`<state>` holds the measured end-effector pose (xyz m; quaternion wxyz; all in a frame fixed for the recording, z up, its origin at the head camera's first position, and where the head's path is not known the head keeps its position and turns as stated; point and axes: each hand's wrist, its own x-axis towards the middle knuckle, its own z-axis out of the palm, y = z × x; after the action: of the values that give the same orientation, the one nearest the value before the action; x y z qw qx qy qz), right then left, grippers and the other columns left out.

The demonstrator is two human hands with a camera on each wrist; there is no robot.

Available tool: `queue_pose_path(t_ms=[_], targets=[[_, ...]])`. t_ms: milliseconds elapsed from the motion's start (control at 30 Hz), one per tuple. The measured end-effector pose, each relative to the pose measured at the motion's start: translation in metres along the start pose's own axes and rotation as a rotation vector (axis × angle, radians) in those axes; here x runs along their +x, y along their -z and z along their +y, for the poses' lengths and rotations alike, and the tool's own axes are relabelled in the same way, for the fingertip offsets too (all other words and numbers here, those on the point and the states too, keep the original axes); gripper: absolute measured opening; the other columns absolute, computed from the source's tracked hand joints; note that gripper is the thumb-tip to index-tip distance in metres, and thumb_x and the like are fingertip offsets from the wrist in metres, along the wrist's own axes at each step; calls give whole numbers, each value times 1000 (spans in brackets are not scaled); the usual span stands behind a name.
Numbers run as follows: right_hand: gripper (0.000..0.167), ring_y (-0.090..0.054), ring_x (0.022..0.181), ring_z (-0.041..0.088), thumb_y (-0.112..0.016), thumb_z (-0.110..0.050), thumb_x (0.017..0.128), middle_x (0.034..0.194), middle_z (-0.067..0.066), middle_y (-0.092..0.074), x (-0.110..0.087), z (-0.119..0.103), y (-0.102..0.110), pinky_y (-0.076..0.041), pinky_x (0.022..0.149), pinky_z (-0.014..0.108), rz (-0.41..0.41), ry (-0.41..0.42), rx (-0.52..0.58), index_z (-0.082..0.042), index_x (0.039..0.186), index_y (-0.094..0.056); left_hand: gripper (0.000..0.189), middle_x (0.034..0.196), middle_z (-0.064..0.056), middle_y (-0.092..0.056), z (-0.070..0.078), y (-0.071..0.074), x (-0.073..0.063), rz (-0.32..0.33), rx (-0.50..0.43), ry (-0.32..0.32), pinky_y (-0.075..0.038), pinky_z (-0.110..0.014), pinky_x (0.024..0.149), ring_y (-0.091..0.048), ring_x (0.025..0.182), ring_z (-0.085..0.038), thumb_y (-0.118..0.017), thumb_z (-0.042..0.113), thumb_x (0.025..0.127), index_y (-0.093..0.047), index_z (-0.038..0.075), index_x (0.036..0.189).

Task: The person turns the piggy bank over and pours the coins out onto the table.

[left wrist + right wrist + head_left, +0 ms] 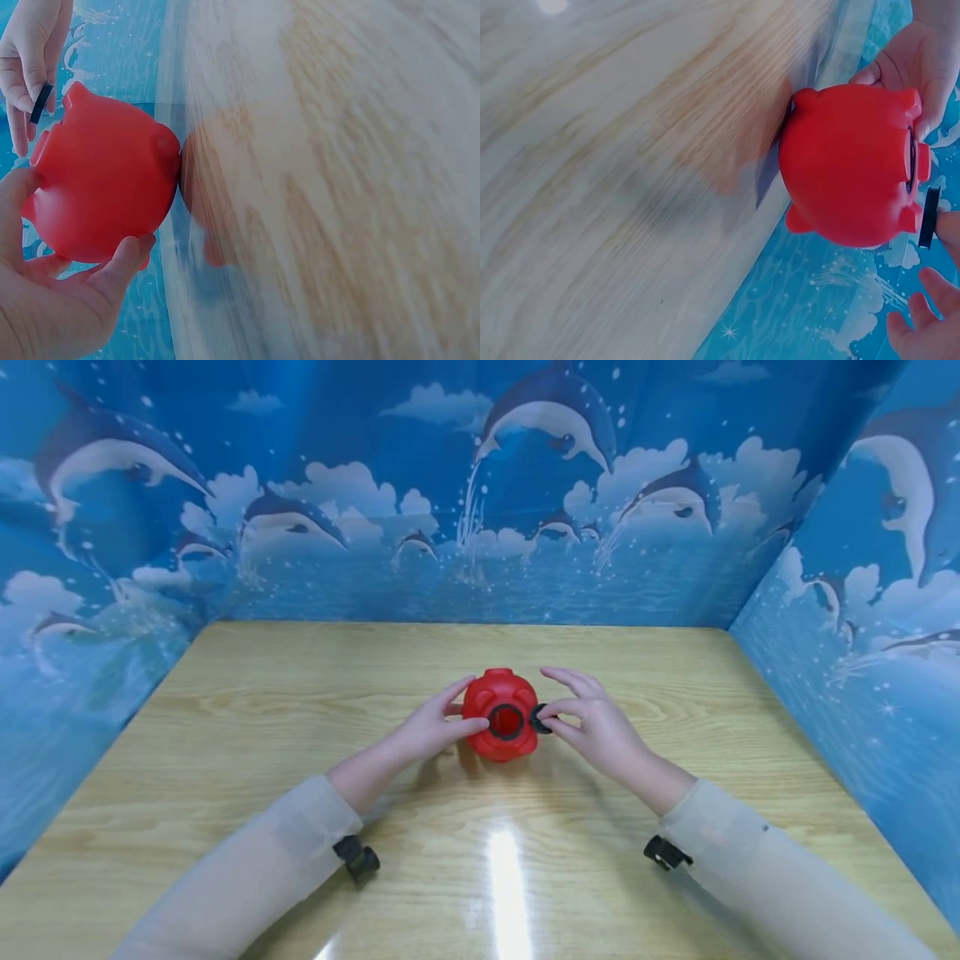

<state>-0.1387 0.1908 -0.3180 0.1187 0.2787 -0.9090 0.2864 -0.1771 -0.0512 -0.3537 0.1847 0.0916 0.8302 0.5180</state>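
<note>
A round red piggy bank [501, 748] stands on the table with its stubby feet and a round, black-rimmed hole [506, 739] facing up. My left hand [429, 727] grips its left side, thumb close to the hole's rim and fingers around the side, as the left wrist view [105, 187] also shows. Between thumb and fingertips my right hand [603, 731] pinches a small black round plug [536, 718], just right of the hole. Edge-on, the plug [929, 217] appears as a thin dark disc in the right wrist view, apart from the bank.
The wood-grain table [637, 677] spreads around both hands, with a bright glare streak in front. Blue curtains [360, 577] printed with dolphins and clouds hang along its back and sides. Dark wrist cameras sit at both sleeves [262, 852].
</note>
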Motion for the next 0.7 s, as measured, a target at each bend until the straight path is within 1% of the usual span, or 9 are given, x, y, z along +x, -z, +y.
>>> queue_pose_path(t_ms=[133, 433, 700], targets=[[12, -35, 128, 33, -74, -2, 78, 138, 12, -45, -3, 4, 3, -38, 98, 50, 6, -9, -16, -8, 88, -74, 77, 139, -6, -42, -1, 1, 0, 3, -4, 10, -50, -44, 85, -41, 124, -27, -69, 36, 83, -27, 31, 147], [11, -35, 128, 33, -72, -1, 79, 138, 13, -45, -7, 11, 6, -38, 97, 50, -3, -54, -10, -8, 88, -74, 78, 140, -5, -41, -3, 1, 1, -10, -3, -14, -50, -43, 84, -41, 124, -27, -69, 37, 83, -27, 28, 148], [10, -35, 129, 35, -71, -3, 80, 138, 14, -45, -13, 21, 10, -36, 99, 52, -22, -102, -12, -8, 88, -74, 77, 140, -5, -40, -2, 2, 1, -12, -17, -6, -51, -43, 83, -41, 124, -27, -69, 35, 84, -26, 29, 148]])
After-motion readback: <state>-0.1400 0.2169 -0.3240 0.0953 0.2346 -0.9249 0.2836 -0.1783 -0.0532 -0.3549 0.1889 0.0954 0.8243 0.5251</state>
